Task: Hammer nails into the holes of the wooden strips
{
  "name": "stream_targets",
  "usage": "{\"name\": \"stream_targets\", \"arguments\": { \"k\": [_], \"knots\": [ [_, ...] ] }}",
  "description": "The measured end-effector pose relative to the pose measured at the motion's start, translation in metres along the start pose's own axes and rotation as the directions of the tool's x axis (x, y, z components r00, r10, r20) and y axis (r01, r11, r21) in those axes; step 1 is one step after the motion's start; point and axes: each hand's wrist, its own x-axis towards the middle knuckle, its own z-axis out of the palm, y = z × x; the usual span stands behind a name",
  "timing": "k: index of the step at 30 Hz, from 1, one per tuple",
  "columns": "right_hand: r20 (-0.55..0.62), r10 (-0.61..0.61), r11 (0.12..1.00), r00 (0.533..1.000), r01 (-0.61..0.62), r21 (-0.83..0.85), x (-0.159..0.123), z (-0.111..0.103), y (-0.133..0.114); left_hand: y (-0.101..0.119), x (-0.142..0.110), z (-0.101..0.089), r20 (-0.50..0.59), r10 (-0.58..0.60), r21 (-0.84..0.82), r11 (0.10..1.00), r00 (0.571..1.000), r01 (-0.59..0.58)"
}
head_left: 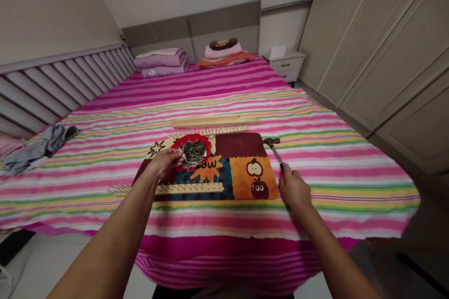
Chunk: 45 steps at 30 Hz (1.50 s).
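Observation:
My left hand [167,160] reaches to the left side of a red scalloped dish [208,142] heaped with thin metal nails [194,152]. Its thumb and fingers are pinched together at the pile's edge, with what looks like a nail at the tips. In my right hand [295,188] is the handle of a claw hammer [276,150], whose head rests near the mat's right upper corner. A colourful mat [242,145] lies under the dish. Across its near edge runs a wooden strip [189,188] with a row of upright nails, partly hidden by my left forearm.
Beyond the mat lie another nail-studded strip [224,130] and plain wooden strips [213,122]. Everything sits on a bed with a striped sheet [351,163]. Grey clothing [42,147] lies at the left; folded bedding [163,61] and a nightstand [287,65] are farther back.

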Motion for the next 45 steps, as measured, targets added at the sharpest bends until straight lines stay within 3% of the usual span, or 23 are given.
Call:
{"name": "stream_targets", "arguments": {
  "k": [20,24,28,37,40,45],
  "knots": [
    [-0.023,-0.006,1.000,1.000,0.006,-0.009,-0.001,0.004,0.002,-0.007,-0.013,-0.012,0.006,0.016,0.034,0.999,1.000,-0.016],
    [-0.025,-0.004,1.000,1.000,0.004,-0.014,-0.001,0.005,0.002,-0.009,-0.016,-0.011,-0.011,-0.027,-0.029,0.999,1.000,0.027],
    [-0.019,-0.006,1.000,1.000,0.006,0.000,-0.001,0.004,0.002,-0.010,-0.023,-0.009,0.050,-0.019,-0.080,0.997,0.999,0.023],
    [-0.017,0.012,1.000,1.000,-0.012,0.004,-0.002,0.002,0.001,-0.012,-0.061,-0.003,-0.036,0.109,0.081,0.991,0.993,-0.106],
    [-0.024,0.008,1.000,1.000,-0.008,0.003,-0.001,0.004,0.002,-0.023,-0.081,-0.011,-0.049,0.165,0.097,0.982,0.985,-0.160],
    [-0.010,0.008,1.000,1.000,-0.008,0.001,0.000,0.004,0.002,-0.054,-0.113,-0.013,-0.002,0.102,0.028,0.994,0.995,-0.102]
  ]
}}
